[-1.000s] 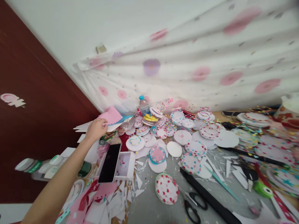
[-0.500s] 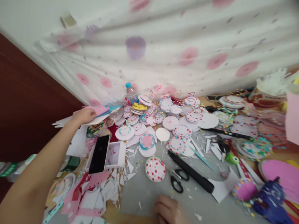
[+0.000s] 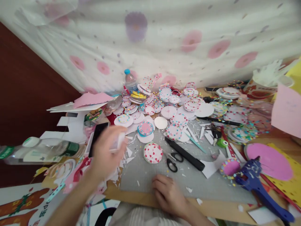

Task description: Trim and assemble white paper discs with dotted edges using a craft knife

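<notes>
My left hand (image 3: 107, 153) is smeared by motion above a white box (image 3: 88, 146), close to the black phone (image 3: 98, 135) that lies on it. Its fingers reach across part of the box, and I cannot make out whether they touch it. On the grey cutting mat (image 3: 138, 174), near the front edge, rests my right hand (image 3: 166, 191) with curled fingers and nothing visible in them. Beyond it lie a round piece with red hearts (image 3: 153, 153), black-handled scissors (image 3: 173, 161) and a black stick-like tool (image 3: 185, 153).
Many decorated paper discs (image 3: 169, 112) pile up along the curtain. Pink and white sheets (image 3: 91, 99) lie at the left, above plastic bottles (image 3: 47, 149). A blue glue gun (image 3: 251, 175) and pink oval (image 3: 268, 160) are at right. Paper scraps litter the mat.
My left hand has left the pink and blue sheets and come nearer, over the white box. The view has tipped downward. My right hand stays on the mat.
</notes>
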Demonstrator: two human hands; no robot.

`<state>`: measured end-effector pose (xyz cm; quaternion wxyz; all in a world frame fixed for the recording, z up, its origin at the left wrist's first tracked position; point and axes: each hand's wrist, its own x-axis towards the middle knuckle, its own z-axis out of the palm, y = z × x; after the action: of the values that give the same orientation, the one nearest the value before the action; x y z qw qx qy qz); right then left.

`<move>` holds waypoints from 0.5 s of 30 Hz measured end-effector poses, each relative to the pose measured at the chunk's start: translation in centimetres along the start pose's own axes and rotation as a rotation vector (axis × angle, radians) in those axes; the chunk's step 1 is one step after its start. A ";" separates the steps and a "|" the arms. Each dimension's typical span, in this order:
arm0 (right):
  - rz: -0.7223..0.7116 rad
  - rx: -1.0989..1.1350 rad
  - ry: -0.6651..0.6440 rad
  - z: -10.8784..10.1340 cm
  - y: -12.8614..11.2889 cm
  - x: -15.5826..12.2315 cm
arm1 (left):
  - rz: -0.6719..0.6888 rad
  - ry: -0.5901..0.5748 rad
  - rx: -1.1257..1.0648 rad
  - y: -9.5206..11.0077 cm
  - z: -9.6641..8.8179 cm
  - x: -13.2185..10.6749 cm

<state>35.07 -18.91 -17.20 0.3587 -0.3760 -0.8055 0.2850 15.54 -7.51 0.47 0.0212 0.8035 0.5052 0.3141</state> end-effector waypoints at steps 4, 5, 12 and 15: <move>-0.026 -0.024 0.004 0.0 0.0 -0.2 | 0.061 -0.302 -0.150 4.2 6.9 -5.6; -0.034 -0.031 0.005 0.0 0.0 -0.2 | 0.063 -0.351 -0.153 4.1 8.4 -6.3; -0.053 -0.035 0.070 -0.2 -0.1 -0.4 | -0.092 -0.371 -0.230 0.4 11.5 -8.9; 0.007 -0.037 0.174 -0.3 -0.2 -0.6 | -0.125 -0.324 -0.278 0.0 10.6 -10.1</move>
<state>35.56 -19.45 -17.11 0.4194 -0.4087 -0.7751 0.2373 18.18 -12.84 -12.92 0.2318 0.8000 0.4958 0.2457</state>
